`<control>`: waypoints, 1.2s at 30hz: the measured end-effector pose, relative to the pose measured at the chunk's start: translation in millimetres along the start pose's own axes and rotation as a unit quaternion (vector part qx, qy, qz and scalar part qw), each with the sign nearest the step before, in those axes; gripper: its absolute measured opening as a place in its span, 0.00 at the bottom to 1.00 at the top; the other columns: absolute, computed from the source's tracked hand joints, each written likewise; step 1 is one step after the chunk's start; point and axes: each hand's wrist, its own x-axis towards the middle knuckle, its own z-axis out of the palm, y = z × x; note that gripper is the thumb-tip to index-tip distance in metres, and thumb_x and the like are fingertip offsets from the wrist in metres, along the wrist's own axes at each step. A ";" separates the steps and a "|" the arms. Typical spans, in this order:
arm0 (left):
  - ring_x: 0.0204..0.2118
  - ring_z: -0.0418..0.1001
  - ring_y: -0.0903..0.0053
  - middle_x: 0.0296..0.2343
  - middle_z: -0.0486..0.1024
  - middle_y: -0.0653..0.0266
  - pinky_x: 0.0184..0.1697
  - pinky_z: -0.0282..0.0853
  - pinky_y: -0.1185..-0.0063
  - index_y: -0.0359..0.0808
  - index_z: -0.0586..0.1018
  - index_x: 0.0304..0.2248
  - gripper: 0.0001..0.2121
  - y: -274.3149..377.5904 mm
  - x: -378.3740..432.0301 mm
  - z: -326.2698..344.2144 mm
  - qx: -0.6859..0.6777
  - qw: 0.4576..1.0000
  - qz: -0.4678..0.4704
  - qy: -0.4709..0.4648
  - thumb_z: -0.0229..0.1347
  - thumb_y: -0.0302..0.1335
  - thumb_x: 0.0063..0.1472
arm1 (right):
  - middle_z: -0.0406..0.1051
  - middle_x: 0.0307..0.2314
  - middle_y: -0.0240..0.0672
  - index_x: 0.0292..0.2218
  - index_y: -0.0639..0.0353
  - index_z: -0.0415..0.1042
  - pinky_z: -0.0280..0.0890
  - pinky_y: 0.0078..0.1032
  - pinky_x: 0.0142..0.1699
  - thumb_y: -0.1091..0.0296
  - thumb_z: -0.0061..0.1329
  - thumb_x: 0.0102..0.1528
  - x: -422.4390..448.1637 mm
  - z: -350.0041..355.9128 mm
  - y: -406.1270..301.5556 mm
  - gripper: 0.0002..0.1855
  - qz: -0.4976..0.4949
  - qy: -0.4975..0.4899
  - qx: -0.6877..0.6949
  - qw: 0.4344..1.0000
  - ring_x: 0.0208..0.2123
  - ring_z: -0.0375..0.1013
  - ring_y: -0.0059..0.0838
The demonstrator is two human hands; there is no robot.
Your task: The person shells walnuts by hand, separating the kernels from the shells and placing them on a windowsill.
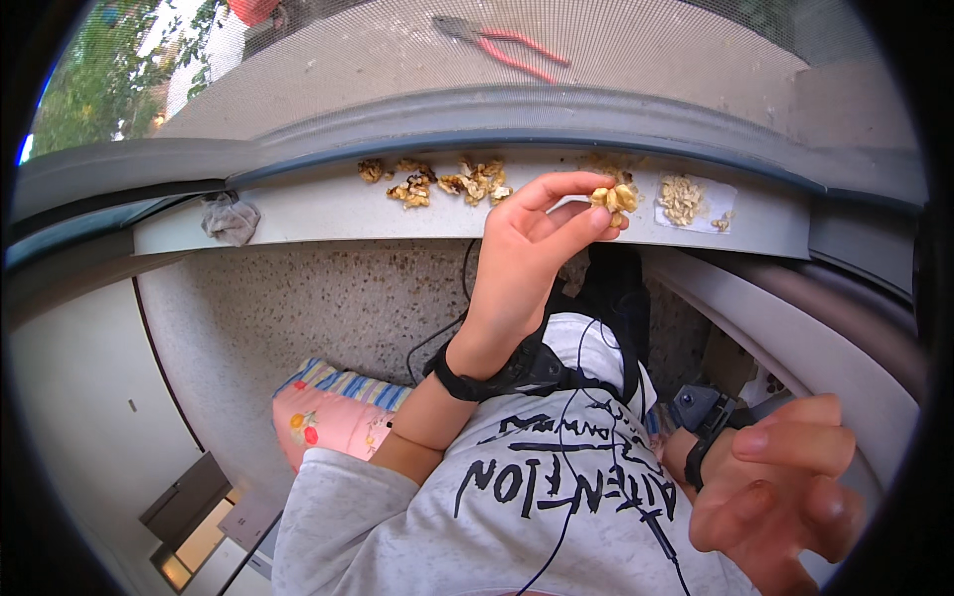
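My left hand pinches a walnut kernel between thumb and fingertips, above the white window sill. Beneath and behind it, more walnut pieces are partly hidden. To the left on the sill lie walnut pieces in loose clusters, one close to my hand and a darker one farther left. On the right, pale small nut pieces rest on a white sheet. My right hand is raised at the lower right, fingers bent and apart, holding nothing that shows.
A crumpled grey cloth sits at the sill's left end. Beyond the mesh screen lie red-handled pliers. Dark cables hang over my shirt. Below the sill are a speckled floor and a pink floral cushion or cloth.
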 end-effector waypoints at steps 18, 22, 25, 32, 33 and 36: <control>0.35 0.70 0.78 0.33 0.65 0.61 0.39 0.69 0.84 0.23 0.70 0.36 0.13 10.9 -22.9 19.3 0.038 0.996 0.047 -0.062 0.52 0.12 0.48 | 0.66 0.31 0.39 0.33 0.67 0.70 0.62 0.17 0.35 0.83 0.47 0.42 -41.1 37.6 70.7 0.12 0.262 0.053 0.090 0.959 0.30 0.66 0.25; 0.35 0.70 0.78 0.33 0.66 0.61 0.40 0.69 0.83 0.23 0.70 0.35 0.13 7.1 -26.0 24.5 0.076 0.991 0.100 -0.049 0.52 0.11 0.47 | 0.68 0.29 0.38 0.30 0.67 0.70 0.61 0.17 0.36 0.84 0.49 0.40 -41.0 35.0 68.9 0.11 0.249 0.049 0.055 0.966 0.30 0.67 0.25; 0.36 0.69 0.77 0.33 0.65 0.60 0.40 0.69 0.83 0.23 0.70 0.35 0.12 4.7 -28.2 25.6 0.083 0.989 0.109 -0.049 0.52 0.11 0.47 | 0.68 0.28 0.37 0.28 0.66 0.71 0.62 0.18 0.36 0.84 0.50 0.40 -45.1 33.3 72.0 0.09 0.228 0.045 0.043 0.972 0.31 0.67 0.25; 0.39 0.68 0.76 0.33 0.64 0.59 0.41 0.69 0.83 0.23 0.70 0.33 0.11 14.5 -27.8 22.3 0.109 0.982 0.132 -0.081 0.51 0.10 0.47 | 0.68 0.26 0.37 0.26 0.66 0.71 0.61 0.18 0.36 0.84 0.50 0.40 -39.1 36.1 65.1 0.08 0.243 0.070 0.060 0.966 0.30 0.68 0.26; 0.39 0.68 0.76 0.33 0.64 0.59 0.41 0.69 0.83 0.23 0.70 0.34 0.11 17.1 -29.7 22.3 0.107 0.982 0.136 -0.077 0.50 0.10 0.47 | 0.69 0.27 0.37 0.26 0.66 0.71 0.62 0.18 0.36 0.84 0.50 0.40 -37.4 38.5 63.3 0.07 0.229 0.069 0.047 0.970 0.30 0.68 0.26; 0.39 0.67 0.77 0.34 0.64 0.59 0.41 0.69 0.83 0.24 0.69 0.33 0.11 18.8 -35.7 20.4 0.081 0.982 0.155 -0.074 0.50 0.09 0.47 | 0.69 0.27 0.38 0.26 0.67 0.71 0.62 0.18 0.36 0.84 0.50 0.39 -34.8 49.1 55.9 0.07 0.207 0.085 0.027 0.974 0.30 0.68 0.26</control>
